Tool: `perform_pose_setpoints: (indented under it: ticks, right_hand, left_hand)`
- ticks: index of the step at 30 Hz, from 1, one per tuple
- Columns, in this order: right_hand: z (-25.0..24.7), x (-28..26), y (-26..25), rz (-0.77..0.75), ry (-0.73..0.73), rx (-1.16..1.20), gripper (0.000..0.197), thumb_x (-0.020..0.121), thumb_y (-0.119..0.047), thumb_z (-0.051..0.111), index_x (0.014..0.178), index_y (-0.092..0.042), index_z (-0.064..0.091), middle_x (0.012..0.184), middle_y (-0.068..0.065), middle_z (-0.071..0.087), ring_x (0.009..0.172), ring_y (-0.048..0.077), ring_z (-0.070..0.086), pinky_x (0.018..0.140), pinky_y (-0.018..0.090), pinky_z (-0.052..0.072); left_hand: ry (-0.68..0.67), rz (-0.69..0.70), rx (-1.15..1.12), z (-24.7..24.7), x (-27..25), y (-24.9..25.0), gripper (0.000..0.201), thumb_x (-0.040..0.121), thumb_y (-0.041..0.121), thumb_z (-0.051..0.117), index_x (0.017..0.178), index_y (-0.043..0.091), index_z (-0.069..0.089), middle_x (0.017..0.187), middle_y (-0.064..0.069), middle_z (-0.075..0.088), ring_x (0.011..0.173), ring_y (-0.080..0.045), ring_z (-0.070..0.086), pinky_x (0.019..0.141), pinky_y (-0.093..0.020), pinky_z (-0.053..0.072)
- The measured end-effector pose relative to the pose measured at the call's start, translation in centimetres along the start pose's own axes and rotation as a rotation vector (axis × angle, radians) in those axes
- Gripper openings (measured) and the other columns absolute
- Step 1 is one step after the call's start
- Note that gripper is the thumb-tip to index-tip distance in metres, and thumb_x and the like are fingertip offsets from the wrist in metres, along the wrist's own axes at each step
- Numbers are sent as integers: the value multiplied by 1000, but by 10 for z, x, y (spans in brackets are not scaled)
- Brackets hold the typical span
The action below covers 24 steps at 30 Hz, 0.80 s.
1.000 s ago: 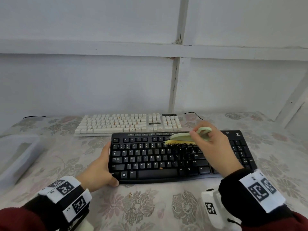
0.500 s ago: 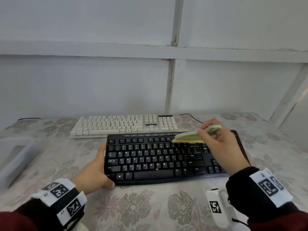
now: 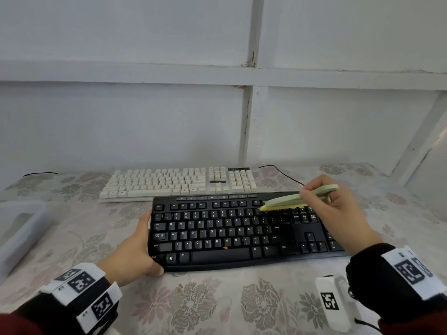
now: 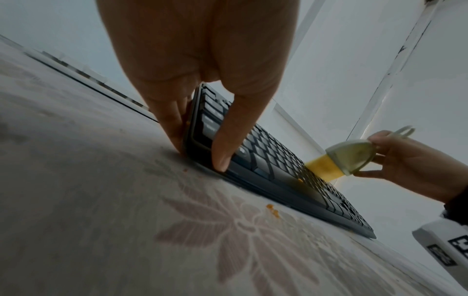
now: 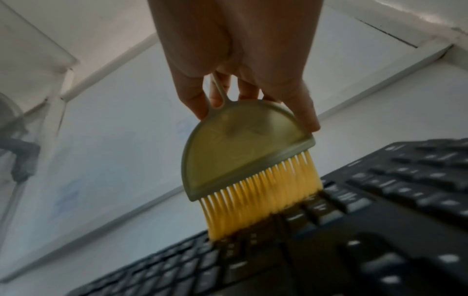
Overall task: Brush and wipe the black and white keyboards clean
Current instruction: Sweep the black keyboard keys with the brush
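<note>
The black keyboard [image 3: 232,233] lies in front of me on the flowered tablecloth, with the white keyboard [image 3: 179,183] just behind it. My left hand [image 3: 135,252] grips the black keyboard's left end [image 4: 200,128], thumb on its near corner. My right hand [image 3: 338,209] pinches a pale green brush [image 3: 295,199] with yellow bristles [image 5: 260,198]. The bristles touch the upper-right keys near the function row. An orange crumb [image 3: 225,247] sits on the keys above the space bar. Orange specks also dot the white keyboard.
A clear plastic tub [image 3: 19,228] stands at the left edge of the table. Orange crumbs [image 4: 273,210] lie on the tablecloth [image 3: 217,305] near the keyboard's front edge. A black cable [image 3: 283,174] runs behind the white keyboard. A white wall closes off the back.
My right hand has carried the brush rightward along the black keyboard's top rows. The left hand keeps its hold on the keyboard's left end.
</note>
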State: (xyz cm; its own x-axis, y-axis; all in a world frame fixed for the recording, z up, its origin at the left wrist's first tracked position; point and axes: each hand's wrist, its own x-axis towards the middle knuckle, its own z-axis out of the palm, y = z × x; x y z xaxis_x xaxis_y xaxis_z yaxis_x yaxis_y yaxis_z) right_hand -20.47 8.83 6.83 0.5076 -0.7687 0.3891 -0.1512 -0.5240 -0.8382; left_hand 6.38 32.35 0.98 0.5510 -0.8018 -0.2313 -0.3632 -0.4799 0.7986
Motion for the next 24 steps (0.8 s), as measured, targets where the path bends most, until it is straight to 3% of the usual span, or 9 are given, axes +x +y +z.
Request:
perform_pose_setpoints:
  ticks: [5, 7, 9, 11, 14, 17, 19, 22, 24]
  right_hand:
    - [-32, 7, 12, 43, 120, -81, 14, 87, -14, 62, 75, -16, 58, 59, -8, 51, 50, 0, 42, 45, 8, 31]
    - [-46, 10, 11, 39, 225, -38, 14, 87, -12, 62, 74, -16, 57, 64, -9, 54, 56, -4, 46, 54, 5, 35]
    - [-57, 13, 12, 43, 289, 25, 13, 87, -11, 62, 75, -13, 57, 74, -2, 55, 73, 6, 52, 68, 15, 39]
    - [-60, 14, 14, 65, 279, 37, 11, 88, -11, 61, 78, -8, 57, 80, 6, 56, 81, 16, 51, 72, 24, 38]
    - [-54, 9, 19, 93, 189, -1, 9, 88, -11, 61, 81, -6, 58, 82, 11, 57, 77, 15, 50, 69, 22, 39]
    - [-57, 7, 27, 89, 169, -75, 9, 89, -11, 60, 80, -10, 59, 74, -1, 59, 65, 3, 50, 62, 11, 40]
    - [-66, 8, 32, 104, 212, -121, 8, 88, -12, 61, 81, -11, 59, 69, -9, 58, 60, -4, 50, 65, 17, 41]
    - [-75, 7, 32, 96, 278, -128, 8, 88, -12, 60, 81, -9, 59, 75, -1, 57, 64, -3, 50, 66, 20, 39]
    - [-78, 7, 33, 94, 295, -107, 11, 89, -11, 60, 78, -11, 58, 75, 1, 56, 64, 0, 48, 61, 9, 38]
  left_hand:
    - [4, -8, -7, 0, 1, -1, 126, 59, -11, 74, 143, 44, -2, 108, 6, 57, 95, -16, 62, 83, -36, 53]
    - [0, -1, -4, -1, 2, -2, 126, 59, -10, 74, 142, 46, -3, 108, 4, 58, 94, -18, 63, 84, -40, 54]
    - [-3, 3, 4, -1, 2, -2, 126, 59, -10, 74, 142, 46, -4, 107, 4, 58, 94, -19, 64, 84, -40, 54]
    - [-1, 5, 1, 0, 1, -2, 125, 60, -11, 74, 142, 44, -3, 107, 5, 57, 93, -18, 64, 81, -36, 54]
    - [-5, 6, -9, 0, 0, -1, 126, 60, -13, 73, 143, 44, -4, 108, 8, 56, 92, -17, 64, 78, -32, 53]
    - [-2, 3, -9, 0, 1, -2, 127, 60, -13, 74, 143, 43, -3, 108, 8, 56, 92, -16, 64, 76, -30, 53]
    - [-2, 0, -15, 0, 2, -2, 127, 59, -12, 74, 143, 44, -3, 108, 6, 57, 92, -18, 64, 78, -34, 54]
    - [-6, 6, -15, 0, 1, -1, 127, 59, -12, 73, 141, 47, -3, 107, 3, 58, 91, -19, 65, 80, -37, 55]
    - [-5, 15, -13, 0, 0, 0, 126, 59, -12, 73, 139, 50, -3, 106, 2, 59, 91, -19, 65, 80, -37, 55]
